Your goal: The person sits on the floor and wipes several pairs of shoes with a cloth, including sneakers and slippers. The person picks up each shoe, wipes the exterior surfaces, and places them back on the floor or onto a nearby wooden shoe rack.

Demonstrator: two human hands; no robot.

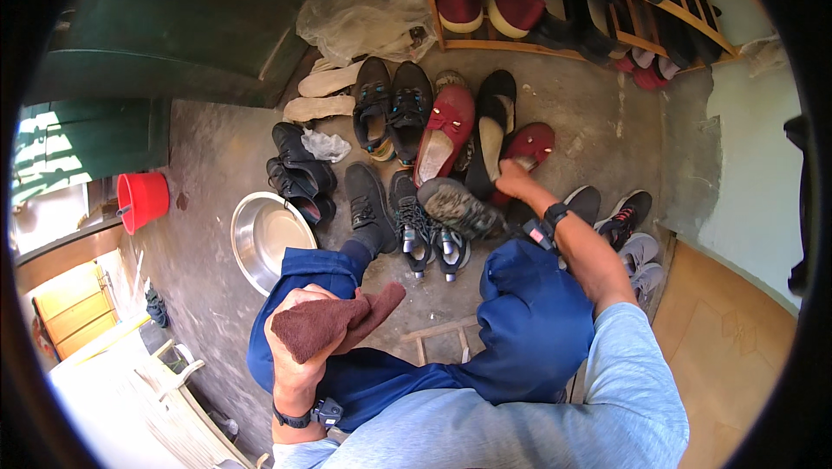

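My left hand [294, 368] is closed around a folded brown cloth [318, 326] above my left thigh. Farther forward, my right hand [518, 179] reaches down between a black slip-on shoe [492, 127] with a beige insole and a red flat shoe [534, 140]. Its fingers are curled at the black shoe's heel; which shoe they grip is unclear. Left of the black shoe lies another red flat [448, 121] with a bow. A mottled shoe [460, 207] is tipped over nearer me, beside a pair of grey laced sneakers [409, 206].
Black sneakers [411, 105], loose insoles [318, 108] and a plastic bag [367, 17] lie ahead. A wooden shoe rack [513, 46] stands at the far right. To my left are a metal basin [244, 254] and a red bucket [146, 199]. More shoes [627, 215] line the right side.
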